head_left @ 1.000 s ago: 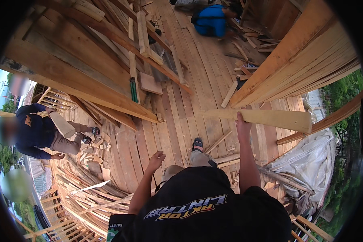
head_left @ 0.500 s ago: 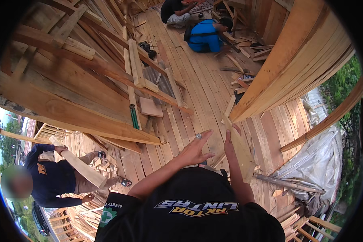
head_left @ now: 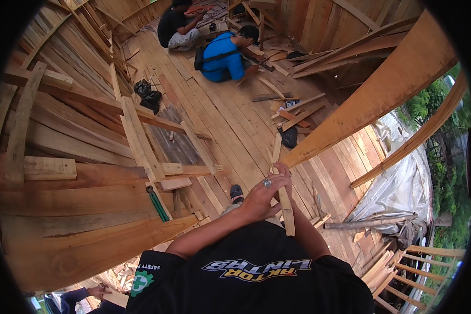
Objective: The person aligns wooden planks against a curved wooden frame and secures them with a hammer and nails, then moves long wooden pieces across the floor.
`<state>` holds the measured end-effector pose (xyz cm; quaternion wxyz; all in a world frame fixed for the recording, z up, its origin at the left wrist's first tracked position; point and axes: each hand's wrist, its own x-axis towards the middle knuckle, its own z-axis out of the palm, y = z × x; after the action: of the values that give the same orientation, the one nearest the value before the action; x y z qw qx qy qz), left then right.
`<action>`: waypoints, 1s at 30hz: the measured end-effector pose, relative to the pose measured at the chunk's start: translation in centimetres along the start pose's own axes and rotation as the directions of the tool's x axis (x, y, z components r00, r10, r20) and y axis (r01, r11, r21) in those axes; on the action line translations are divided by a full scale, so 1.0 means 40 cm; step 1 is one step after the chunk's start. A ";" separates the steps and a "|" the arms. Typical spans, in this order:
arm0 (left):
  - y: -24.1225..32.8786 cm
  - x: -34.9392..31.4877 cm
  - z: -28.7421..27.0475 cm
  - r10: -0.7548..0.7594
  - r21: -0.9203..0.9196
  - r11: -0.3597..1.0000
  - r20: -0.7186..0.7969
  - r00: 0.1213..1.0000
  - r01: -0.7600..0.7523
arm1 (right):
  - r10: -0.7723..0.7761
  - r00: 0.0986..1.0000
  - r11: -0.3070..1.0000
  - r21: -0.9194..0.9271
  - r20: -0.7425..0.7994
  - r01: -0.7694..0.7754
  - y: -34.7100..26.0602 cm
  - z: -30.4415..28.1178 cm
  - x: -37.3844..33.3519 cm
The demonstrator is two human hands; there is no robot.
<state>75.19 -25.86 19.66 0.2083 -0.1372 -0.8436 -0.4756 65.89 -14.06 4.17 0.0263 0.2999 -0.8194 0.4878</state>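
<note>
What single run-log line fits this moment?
left hand: grips wooden slat | right hand: on slat, mostly hidden | plank floor below

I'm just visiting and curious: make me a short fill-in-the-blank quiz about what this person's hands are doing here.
1. Both hands grip a narrow wooden ____.
2. The left hand wears a ____ on one finger.
3. The right hand holds the slat near its ____ end.
4. A crouching person on the plank floor wears a ____ shirt.

Missing words: slat; ring; upper; blue
</note>
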 end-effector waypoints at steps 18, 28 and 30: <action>-0.334 0.369 -0.170 0.005 -0.316 0.948 0.129 0.992 0.036 | 0.246 0.951 0.923 -0.256 -0.186 -0.288 0.055 0.051 0.459; -0.555 0.702 -0.144 -0.056 -0.387 0.910 0.237 0.970 0.147 | 0.409 0.897 0.866 -0.237 -0.170 -0.440 0.226 -0.011 0.730; -0.586 0.771 -0.130 -0.069 -0.406 0.895 0.287 0.956 0.186 | 0.430 0.885 0.863 -0.205 -0.178 -0.461 0.250 -0.024 0.762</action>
<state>39.28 -41.26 19.46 0.0266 -0.1858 -0.7458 -0.6392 35.52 -24.03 7.05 0.0009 0.0652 -0.9162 0.3953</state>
